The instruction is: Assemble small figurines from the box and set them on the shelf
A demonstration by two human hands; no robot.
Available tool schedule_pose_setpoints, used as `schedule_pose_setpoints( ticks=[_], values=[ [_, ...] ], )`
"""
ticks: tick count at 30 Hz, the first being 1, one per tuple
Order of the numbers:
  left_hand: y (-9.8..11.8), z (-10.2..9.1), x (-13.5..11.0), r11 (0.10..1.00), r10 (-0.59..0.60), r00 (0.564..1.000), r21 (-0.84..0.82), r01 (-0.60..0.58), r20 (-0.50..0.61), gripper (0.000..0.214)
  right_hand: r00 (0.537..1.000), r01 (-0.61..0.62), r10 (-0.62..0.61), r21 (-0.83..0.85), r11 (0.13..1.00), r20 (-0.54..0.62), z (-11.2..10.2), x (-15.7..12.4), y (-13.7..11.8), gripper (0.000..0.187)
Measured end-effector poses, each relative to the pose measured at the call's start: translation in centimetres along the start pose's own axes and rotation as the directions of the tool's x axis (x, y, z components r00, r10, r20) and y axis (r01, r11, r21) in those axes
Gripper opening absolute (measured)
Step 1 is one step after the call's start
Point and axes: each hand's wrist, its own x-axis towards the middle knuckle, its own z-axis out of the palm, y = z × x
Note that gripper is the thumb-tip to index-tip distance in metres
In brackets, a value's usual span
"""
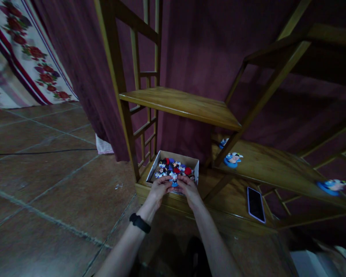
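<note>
A small figurine (174,179) with a blue base is held upright between my two hands, over the near edge of a box. My left hand (160,187) pinches it from the left, and a black band circles that wrist. From the right, the fingers of my right hand (189,187) close on the same figurine. Just behind my hands, the open cardboard box (196,169) holds several small figurines (173,166) in red, black, white and purple. The box rests on the low shelf, its near wall partly hidden by my hands.
The wooden shelf unit (178,102) rises around the box. On its right shelf stand three blue-based figurines, including a middle one (233,159) and a far right one (332,187). A phone (255,204) lies on the low shelf. A dark curtain (83,69) hangs at the left.
</note>
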Motion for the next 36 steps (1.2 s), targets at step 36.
schedule_pose_setpoints(
  ticks=[36],
  values=[
    [0.41,-0.51,-0.11,1.000,0.006,0.999,0.008,-0.007,0.048,0.018,0.998,0.068,-0.067,-0.022,0.997,0.015,0.18,-0.38,-0.18,0.035]
  ],
)
